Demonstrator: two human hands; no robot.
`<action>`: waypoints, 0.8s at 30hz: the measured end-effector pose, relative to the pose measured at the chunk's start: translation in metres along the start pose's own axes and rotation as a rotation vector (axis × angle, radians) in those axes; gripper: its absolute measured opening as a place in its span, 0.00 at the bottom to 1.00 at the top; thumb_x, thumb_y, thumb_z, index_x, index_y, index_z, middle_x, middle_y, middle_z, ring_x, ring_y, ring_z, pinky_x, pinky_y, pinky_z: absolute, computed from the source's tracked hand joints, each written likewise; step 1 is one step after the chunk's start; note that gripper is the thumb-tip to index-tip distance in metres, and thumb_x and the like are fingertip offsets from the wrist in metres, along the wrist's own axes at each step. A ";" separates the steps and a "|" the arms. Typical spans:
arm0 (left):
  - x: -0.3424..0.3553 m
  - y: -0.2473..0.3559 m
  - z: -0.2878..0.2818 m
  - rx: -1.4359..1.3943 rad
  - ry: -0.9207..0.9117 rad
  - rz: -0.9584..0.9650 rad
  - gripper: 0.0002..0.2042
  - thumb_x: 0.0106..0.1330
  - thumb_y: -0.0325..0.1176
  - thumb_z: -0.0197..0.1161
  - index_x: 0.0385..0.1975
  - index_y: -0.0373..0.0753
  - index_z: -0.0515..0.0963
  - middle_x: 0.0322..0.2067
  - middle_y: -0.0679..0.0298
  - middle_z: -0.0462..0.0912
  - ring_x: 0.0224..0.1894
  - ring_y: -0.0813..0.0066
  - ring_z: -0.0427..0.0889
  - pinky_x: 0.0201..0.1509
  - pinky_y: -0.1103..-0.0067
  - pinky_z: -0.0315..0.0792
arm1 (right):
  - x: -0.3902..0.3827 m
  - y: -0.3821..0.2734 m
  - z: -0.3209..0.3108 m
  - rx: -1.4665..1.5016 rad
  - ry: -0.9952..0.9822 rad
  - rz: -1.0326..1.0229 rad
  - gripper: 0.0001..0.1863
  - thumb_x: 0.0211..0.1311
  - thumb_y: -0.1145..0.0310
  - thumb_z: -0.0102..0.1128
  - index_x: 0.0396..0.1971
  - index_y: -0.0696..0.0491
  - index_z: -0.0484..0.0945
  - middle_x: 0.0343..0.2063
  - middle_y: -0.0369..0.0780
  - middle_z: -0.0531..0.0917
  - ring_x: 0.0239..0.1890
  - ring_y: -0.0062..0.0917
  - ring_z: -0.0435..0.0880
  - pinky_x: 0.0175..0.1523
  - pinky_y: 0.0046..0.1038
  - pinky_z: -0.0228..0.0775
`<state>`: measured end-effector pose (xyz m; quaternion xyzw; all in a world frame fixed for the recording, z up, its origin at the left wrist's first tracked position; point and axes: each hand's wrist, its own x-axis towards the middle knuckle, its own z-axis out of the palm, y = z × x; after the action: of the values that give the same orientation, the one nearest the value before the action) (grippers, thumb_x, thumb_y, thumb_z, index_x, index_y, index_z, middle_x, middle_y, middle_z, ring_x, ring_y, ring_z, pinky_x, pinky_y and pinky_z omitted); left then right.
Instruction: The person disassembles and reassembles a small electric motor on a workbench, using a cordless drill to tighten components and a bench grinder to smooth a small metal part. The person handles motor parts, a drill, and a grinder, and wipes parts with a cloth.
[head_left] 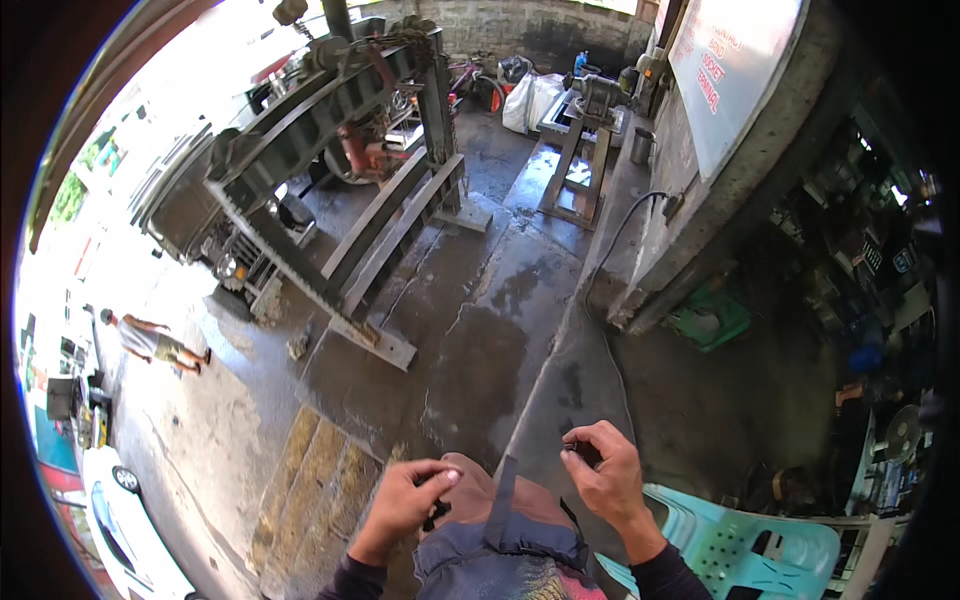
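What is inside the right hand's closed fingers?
The right hand pinches a small dark object; only its upper edge shows. The fingers cover the rest, so its shape cannot be told. Below the hand stands a pale green plastic chair.

Counts across the workshop yard

Two hands: left hand (405,497), right hand (603,470), each pinching one small dark object. One steel lift frame (340,170), one bench grinder on its stand (590,100), one turquoise plastic chair (750,550), one passer-by (150,340), one white car (125,530).
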<state>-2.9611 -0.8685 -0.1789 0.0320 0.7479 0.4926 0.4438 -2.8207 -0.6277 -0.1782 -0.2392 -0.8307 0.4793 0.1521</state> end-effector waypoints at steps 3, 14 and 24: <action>0.093 -0.009 -0.005 -0.033 -0.165 0.057 0.13 0.72 0.34 0.67 0.47 0.31 0.87 0.40 0.64 0.90 0.44 0.82 0.83 0.54 0.83 0.74 | 0.076 0.031 0.019 0.157 -0.027 0.056 0.10 0.56 0.76 0.70 0.39 0.58 0.84 0.33 0.41 0.84 0.33 0.26 0.84 0.41 0.26 0.75; 0.472 0.204 -0.022 0.023 -0.480 0.268 0.15 0.73 0.39 0.67 0.47 0.32 0.86 0.34 0.68 0.87 0.37 0.86 0.80 0.41 0.84 0.74 | 0.383 0.110 0.090 0.216 0.088 0.112 0.10 0.59 0.77 0.70 0.41 0.59 0.83 0.32 0.37 0.85 0.36 0.18 0.84 0.42 0.23 0.76; 0.770 0.378 0.097 -0.618 -0.753 -0.165 0.11 0.74 0.33 0.57 0.43 0.33 0.82 0.31 0.66 0.84 0.31 0.78 0.83 0.34 0.81 0.78 | 0.702 0.202 -0.015 0.284 0.278 0.239 0.11 0.61 0.78 0.68 0.43 0.58 0.80 0.35 0.40 0.88 0.36 0.20 0.88 0.42 0.25 0.80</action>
<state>-3.5062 -0.2323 -0.3884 0.0152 0.3546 0.6089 0.7095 -3.3522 -0.1496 -0.3302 -0.3758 -0.6917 0.5685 0.2391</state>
